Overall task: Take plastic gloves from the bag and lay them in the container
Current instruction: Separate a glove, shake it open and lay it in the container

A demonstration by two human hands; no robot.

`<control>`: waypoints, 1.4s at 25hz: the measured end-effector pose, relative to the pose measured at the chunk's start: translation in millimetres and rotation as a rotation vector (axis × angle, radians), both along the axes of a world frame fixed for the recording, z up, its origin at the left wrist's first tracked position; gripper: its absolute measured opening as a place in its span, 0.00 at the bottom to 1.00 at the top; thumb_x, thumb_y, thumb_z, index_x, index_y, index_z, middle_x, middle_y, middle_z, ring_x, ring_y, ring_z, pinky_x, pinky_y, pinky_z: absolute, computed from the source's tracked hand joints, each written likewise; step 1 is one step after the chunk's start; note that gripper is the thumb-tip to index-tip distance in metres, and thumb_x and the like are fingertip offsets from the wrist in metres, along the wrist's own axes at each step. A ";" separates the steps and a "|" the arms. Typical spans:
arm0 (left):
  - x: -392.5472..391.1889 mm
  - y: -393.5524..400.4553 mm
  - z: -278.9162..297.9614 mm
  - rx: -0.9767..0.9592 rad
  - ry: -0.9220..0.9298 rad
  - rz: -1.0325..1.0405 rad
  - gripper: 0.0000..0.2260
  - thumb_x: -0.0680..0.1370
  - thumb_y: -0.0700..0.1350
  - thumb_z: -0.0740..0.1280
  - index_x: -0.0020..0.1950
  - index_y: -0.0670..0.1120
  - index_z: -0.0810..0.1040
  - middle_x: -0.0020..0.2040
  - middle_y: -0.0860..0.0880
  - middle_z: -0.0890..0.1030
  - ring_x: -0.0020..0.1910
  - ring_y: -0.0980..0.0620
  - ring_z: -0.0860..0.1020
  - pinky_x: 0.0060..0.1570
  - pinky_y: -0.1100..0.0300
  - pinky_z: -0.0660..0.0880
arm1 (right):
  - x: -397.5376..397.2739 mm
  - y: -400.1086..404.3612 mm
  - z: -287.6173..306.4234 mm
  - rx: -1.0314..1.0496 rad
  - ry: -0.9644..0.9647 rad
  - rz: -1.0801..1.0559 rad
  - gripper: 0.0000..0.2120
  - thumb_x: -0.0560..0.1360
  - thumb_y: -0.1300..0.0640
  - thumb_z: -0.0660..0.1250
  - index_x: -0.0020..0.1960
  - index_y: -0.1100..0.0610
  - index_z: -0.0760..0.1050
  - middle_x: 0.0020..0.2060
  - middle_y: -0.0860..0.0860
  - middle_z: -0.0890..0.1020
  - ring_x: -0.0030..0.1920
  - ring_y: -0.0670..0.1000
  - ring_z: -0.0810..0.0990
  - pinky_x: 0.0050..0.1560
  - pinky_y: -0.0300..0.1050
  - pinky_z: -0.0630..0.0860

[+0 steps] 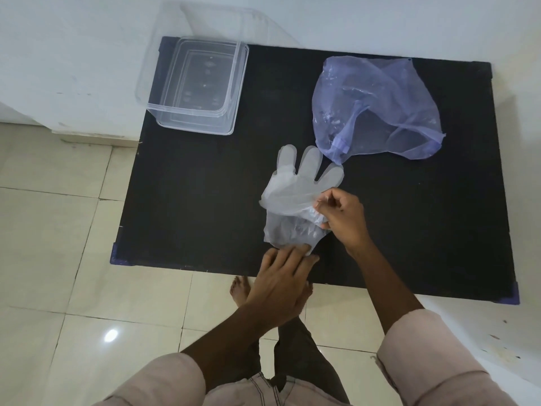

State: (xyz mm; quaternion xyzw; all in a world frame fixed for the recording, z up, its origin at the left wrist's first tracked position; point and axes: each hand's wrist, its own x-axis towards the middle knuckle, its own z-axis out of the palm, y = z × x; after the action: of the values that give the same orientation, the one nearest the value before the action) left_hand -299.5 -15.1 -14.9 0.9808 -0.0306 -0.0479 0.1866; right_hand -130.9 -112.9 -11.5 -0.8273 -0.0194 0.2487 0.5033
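Note:
A clear plastic glove [298, 183] lies fingers-away on the black table [181, 200], over a crumpled wad of more clear gloves [288, 231]. My right hand [342, 215] pinches the top glove's cuff edge at its right side. My left hand [281, 276] rests flat with its fingertips pressing the near edge of the wad. The bluish translucent bag [371, 109] lies slack at the back right, its mouth toward the gloves. The clear rectangular container [199, 86] stands at the back left corner with nothing in it.
The table's near edge [263, 271] runs just under my left hand. Beige floor tiles [58, 259] lie to the left and below, with my bare foot [238, 291] by the table. A white wall [73, 54] stands behind the container.

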 end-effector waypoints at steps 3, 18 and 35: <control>9.3 -0.4 -7.2 0.038 -0.003 0.017 0.30 0.75 0.54 0.64 0.74 0.46 0.61 0.75 0.45 0.66 0.74 0.44 0.63 0.70 0.44 0.60 | -1.3 -0.6 0.2 -0.007 -0.018 0.038 0.04 0.73 0.61 0.70 0.41 0.55 0.78 0.38 0.50 0.82 0.44 0.54 0.82 0.44 0.56 0.83; 12.9 23.9 -48.6 0.095 0.369 -0.071 0.37 0.79 0.66 0.47 0.76 0.45 0.33 0.79 0.45 0.37 0.77 0.45 0.35 0.76 0.46 0.44 | 17.9 8.9 16.1 -0.034 0.028 -0.031 0.02 0.76 0.63 0.66 0.47 0.61 0.75 0.49 0.55 0.82 0.47 0.52 0.82 0.33 0.42 0.82; 25.2 27.4 -22.8 0.036 0.475 -0.102 0.40 0.78 0.64 0.54 0.77 0.44 0.36 0.79 0.44 0.36 0.76 0.43 0.35 0.75 0.43 0.44 | 79.3 27.4 104.7 0.097 -0.049 -0.234 0.08 0.75 0.66 0.65 0.40 0.56 0.74 0.38 0.53 0.83 0.45 0.55 0.86 0.48 0.48 0.83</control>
State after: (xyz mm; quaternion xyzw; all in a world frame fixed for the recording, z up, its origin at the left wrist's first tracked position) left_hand -274.3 12.3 -37.8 0.9423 -0.0346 -0.2873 0.1683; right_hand -51.6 -85.5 93.2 -0.8045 0.0529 0.1669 0.5676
